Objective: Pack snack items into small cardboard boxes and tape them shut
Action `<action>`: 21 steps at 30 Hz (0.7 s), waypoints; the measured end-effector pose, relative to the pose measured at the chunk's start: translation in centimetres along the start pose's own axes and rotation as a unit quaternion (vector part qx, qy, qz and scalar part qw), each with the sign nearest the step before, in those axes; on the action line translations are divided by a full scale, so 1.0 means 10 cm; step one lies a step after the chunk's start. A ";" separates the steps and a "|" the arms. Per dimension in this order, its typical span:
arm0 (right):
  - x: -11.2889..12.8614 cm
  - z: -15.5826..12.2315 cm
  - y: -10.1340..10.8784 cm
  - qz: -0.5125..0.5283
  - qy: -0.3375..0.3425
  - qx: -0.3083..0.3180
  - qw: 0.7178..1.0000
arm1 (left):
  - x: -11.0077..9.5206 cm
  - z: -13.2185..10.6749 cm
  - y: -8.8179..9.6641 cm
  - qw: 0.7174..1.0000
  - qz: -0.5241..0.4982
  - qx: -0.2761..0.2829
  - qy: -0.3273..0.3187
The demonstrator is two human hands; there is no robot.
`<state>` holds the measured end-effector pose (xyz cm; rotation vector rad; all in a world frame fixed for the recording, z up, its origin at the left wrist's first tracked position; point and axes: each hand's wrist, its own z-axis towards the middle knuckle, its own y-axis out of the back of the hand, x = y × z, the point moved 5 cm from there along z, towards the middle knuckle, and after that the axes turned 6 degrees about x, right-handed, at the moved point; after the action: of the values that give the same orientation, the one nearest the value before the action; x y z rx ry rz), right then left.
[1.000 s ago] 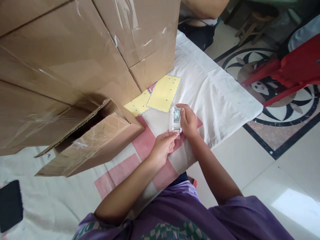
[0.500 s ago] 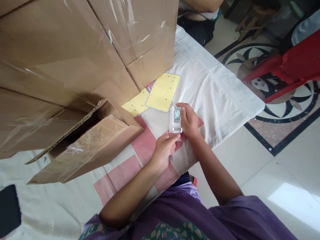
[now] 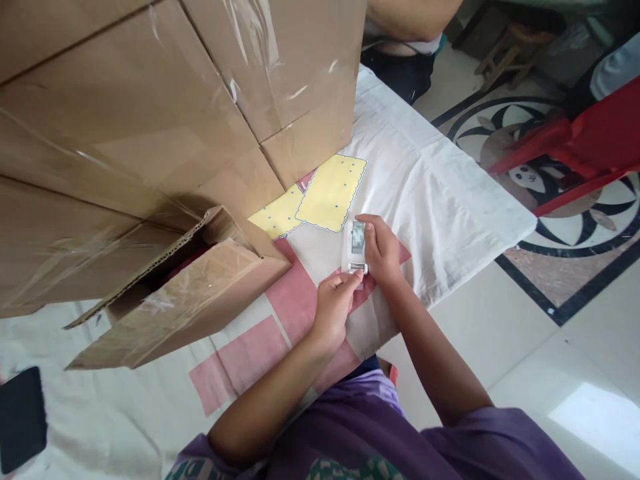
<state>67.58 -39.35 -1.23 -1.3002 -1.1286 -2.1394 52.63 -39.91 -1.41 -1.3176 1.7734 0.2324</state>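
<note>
A small white tape dispenser (image 3: 353, 245) with a pale roll inside rests on the cloth-covered table (image 3: 440, 193). My right hand (image 3: 384, 253) is wrapped round its right side and holds it. My left hand (image 3: 336, 303) pinches at the dispenser's near end, thumb and fingers pressed together on what looks like the tape's end. Just beyond the dispenser lie two yellow cards (image 3: 331, 192) with scalloped blue edges and small dots, one partly under the other.
Large taped cardboard boxes (image 3: 150, 133) fill the left and back; one open flap (image 3: 190, 300) juts toward my left arm. A black object (image 3: 20, 420) lies at far left. Another person sits at the table's far end (image 3: 400, 40). Red plastic furniture (image 3: 580, 143) stands on the patterned floor.
My left hand's fingers have closed in tighter at the dispenser's near end. The right hand's grip is unchanged; the view shifted slightly.
</note>
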 end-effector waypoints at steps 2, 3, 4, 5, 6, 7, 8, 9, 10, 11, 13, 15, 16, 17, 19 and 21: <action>0.00 0.00 0.00 -0.004 -0.002 0.001 1.000 | -0.02 0.01 -0.01 1.000 0.009 -0.001 -0.003; 0.00 0.00 0.00 -0.004 -0.003 0.002 1.000 | -0.03 0.01 -0.01 1.000 0.013 0.000 -0.004; 0.00 0.00 0.00 -0.003 -0.005 0.001 1.000 | -0.03 0.02 -0.01 1.000 0.016 0.000 -0.005; 0.00 0.00 0.00 -0.002 -0.005 0.001 1.000 | -0.03 0.02 -0.01 1.000 0.016 0.000 -0.004; 0.00 0.00 0.00 0.000 -0.004 0.000 1.000 | -0.03 0.02 -0.01 1.000 0.013 -0.001 -0.002; 0.00 0.00 0.00 0.001 -0.003 -0.001 1.000 | -0.03 0.02 -0.01 1.000 0.006 -0.002 0.000; 0.00 0.00 0.00 0.003 -0.002 -0.001 1.000 | -0.02 0.03 0.00 1.000 -0.001 -0.004 0.005; 0.01 0.00 0.00 0.006 -0.001 -0.001 1.000 | -0.01 0.03 0.00 1.000 -0.009 -0.008 0.010; 0.01 0.00 0.00 0.008 -0.001 -0.001 1.000 | 0.00 0.04 0.00 1.000 -0.016 -0.012 0.015; 0.01 0.00 0.00 0.009 -0.001 0.000 1.000 | 0.01 0.05 0.00 0.999 -0.023 -0.018 0.021; 0.02 0.00 0.00 0.007 -0.003 0.003 1.000 | 0.01 0.06 0.00 0.999 -0.035 -0.030 0.029; 0.03 -0.01 0.00 0.004 -0.005 0.003 1.000 | 0.01 0.07 0.00 0.998 -0.042 -0.042 0.031; 0.03 -0.01 0.00 0.004 -0.006 0.005 1.000 | 0.01 0.07 0.00 0.998 -0.041 -0.046 0.030; 0.03 -0.01 0.00 0.006 -0.006 0.006 1.000 | 0.01 0.07 0.00 0.998 -0.038 -0.048 0.030; 0.03 -0.01 0.00 0.009 -0.006 0.007 1.000 | 0.01 0.06 0.00 0.999 -0.025 -0.041 0.026; 0.02 -0.01 0.00 0.010 -0.008 0.007 1.000 | 0.02 0.04 0.01 0.999 -0.013 -0.031 0.017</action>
<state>67.39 -39.44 -1.05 -1.3192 -1.1299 -2.1080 52.80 -39.73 -1.81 -1.3955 1.7883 0.2551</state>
